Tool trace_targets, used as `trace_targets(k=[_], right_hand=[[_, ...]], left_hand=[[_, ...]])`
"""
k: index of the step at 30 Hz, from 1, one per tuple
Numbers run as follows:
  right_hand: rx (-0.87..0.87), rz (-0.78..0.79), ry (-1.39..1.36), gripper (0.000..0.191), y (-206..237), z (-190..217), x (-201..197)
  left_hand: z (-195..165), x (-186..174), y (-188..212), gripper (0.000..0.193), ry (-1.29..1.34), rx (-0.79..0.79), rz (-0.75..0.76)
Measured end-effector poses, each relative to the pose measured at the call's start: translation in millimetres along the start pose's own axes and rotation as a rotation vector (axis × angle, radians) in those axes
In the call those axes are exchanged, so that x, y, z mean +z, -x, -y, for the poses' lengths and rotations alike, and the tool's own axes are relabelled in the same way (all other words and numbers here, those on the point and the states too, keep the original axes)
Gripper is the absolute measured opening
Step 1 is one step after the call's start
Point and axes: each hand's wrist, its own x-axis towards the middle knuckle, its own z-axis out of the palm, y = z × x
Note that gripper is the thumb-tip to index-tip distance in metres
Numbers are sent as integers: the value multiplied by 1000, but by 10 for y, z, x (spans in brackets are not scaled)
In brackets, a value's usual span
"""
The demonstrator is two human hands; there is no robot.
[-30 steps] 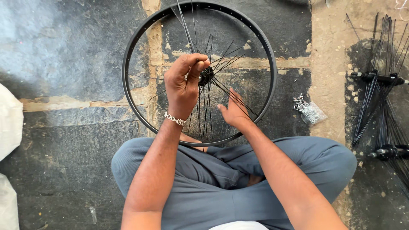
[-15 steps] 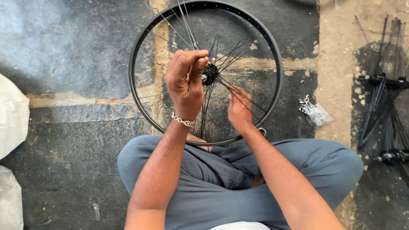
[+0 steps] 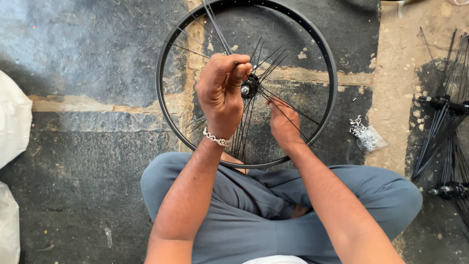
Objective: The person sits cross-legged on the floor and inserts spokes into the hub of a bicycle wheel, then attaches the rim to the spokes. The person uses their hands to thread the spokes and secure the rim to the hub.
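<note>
White sacks [image 3: 12, 117]: two pale bulges at the far left edge, lying on the floor, well apart from the wheel.
Floor [image 3: 88, 63]: rough dark concrete with tan patches and a pale seam running across.
Rim [image 3: 163, 102]: black hoop lying flat on the floor just in front of crossed legs in grey-blue trousers [image 3: 254, 215]; near edge touching or just over the knees.
Left hand [image 3: 222, 93]: curled into a fist, wrist wearing a silver chain bracelet [image 3: 215, 139]; fingers pinched closed on thin black spokes [image 3: 215, 22] rising toward the top of the rim; fist just left of the hub.
Hub [image 3: 248, 89]: small dark metal centre inside the rim, silver axle end showing, spokes fanning out from it loosely, not yet reaching the rim holes all round.
Right hand [image 3: 284, 122]: lower right of the hub, inside the rim, fingers extended and resting among the loose spokes; whether gripping one, cannot tell.
Clear bag [image 3: 366, 134]: small crumpled packet of little silvery parts on the floor, just outside the rim to the right.
Spare hubs with spokes [image 3: 442, 142]: black bundles at the far right edge, lying on the floor, well apart from both hands.
</note>
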Motion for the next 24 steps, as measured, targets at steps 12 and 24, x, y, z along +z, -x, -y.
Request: trace_targets(k=[12,24], right_hand=[[0,-57,221,12,-14,-39,187],[-110,-161,100,10,-64,-158,241]], left_hand=[[-90,12,37,15,-82,43,95],[-69,-43,7,16,-64,11,82]])
